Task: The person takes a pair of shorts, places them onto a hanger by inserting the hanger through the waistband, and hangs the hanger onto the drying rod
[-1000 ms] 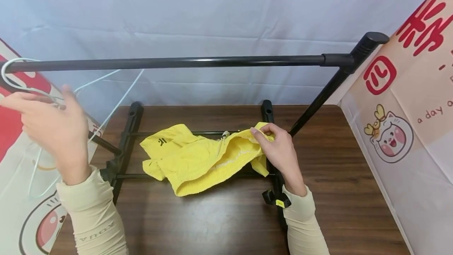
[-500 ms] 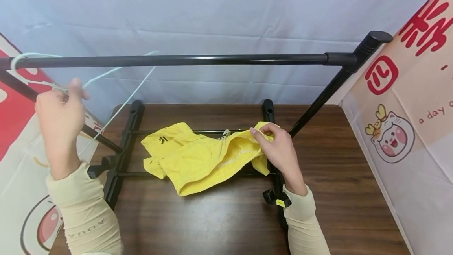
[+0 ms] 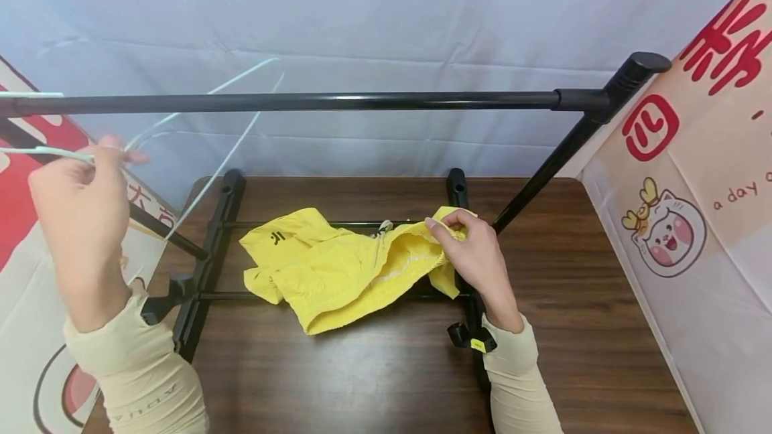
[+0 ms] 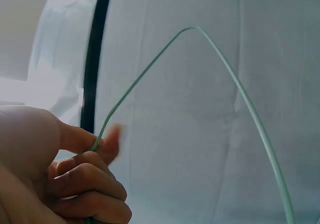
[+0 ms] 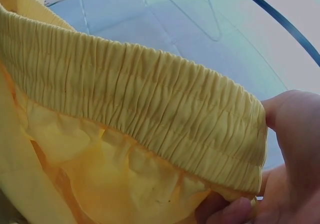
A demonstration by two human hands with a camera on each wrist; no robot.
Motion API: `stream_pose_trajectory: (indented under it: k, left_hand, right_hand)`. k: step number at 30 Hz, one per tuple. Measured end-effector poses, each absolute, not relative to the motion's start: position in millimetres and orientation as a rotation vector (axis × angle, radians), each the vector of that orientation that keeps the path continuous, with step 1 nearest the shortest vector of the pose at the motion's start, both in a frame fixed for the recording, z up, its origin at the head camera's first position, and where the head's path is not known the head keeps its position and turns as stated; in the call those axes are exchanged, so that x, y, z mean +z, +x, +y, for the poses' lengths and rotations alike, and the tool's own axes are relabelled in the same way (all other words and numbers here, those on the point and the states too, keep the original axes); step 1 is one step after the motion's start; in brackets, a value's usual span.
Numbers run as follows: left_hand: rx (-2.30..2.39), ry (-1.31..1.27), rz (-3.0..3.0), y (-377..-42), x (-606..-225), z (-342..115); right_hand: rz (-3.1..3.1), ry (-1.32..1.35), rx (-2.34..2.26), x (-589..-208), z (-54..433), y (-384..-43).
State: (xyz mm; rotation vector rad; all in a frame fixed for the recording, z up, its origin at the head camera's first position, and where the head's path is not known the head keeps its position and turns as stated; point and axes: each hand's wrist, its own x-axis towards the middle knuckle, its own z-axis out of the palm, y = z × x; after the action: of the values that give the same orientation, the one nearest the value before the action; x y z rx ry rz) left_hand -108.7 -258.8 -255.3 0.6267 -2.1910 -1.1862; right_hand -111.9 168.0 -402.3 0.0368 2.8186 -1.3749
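My left hand (image 3: 81, 220) is raised at the left, pinching a pale mint wire hanger (image 3: 212, 177) near the neck below its hook. The hook runs out of the head view at the left edge, overlapping the rail's end. In the left wrist view the hanger's bent corner (image 4: 192, 28) arcs ahead of curled fingers. Yellow shorts (image 3: 338, 266) with a small black logo lie across the lower bars. My right hand (image 3: 479, 260) pinches their waistband at its right end, thumb on one side and fingers on the other. Up close, the gathered elastic waistband (image 5: 140, 84) gapes open.
A black clothes rack stands on the brown wooden table (image 3: 362, 380), its top rail (image 3: 362, 102) crossing the view above the shorts. A slanted post (image 3: 543, 166) rises at the right. Pale cloth (image 3: 386, 25) hangs behind, and printed panels (image 3: 712, 173) flank both sides.
The left hand first shifted right and its fingers closed in on the hanger's neck, then it drew back left. The hook slid left and the hanger's far corner rose above the rail. The right hand stayed put.
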Motion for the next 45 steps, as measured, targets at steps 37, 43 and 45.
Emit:
stream_pose_trajectory:
  k: [37,43,45]
  left_hand:
    - [-1.968,-0.893,-1.319,-36.0,-372.6,-50.9]
    - [-1.795,-1.022,-1.223,-47.1,-403.2,-46.8]
    - [-1.701,-1.076,-1.272,-49.5,-413.0,-50.2]
  right_hand:
    - [2.769,0.087,-1.414,-406.5,163.5,-111.9]
    - [2.821,-0.01,-1.418,-407.2,166.7,-111.9]
    - [2.824,-0.008,-1.413,-405.7,168.9,-111.4]
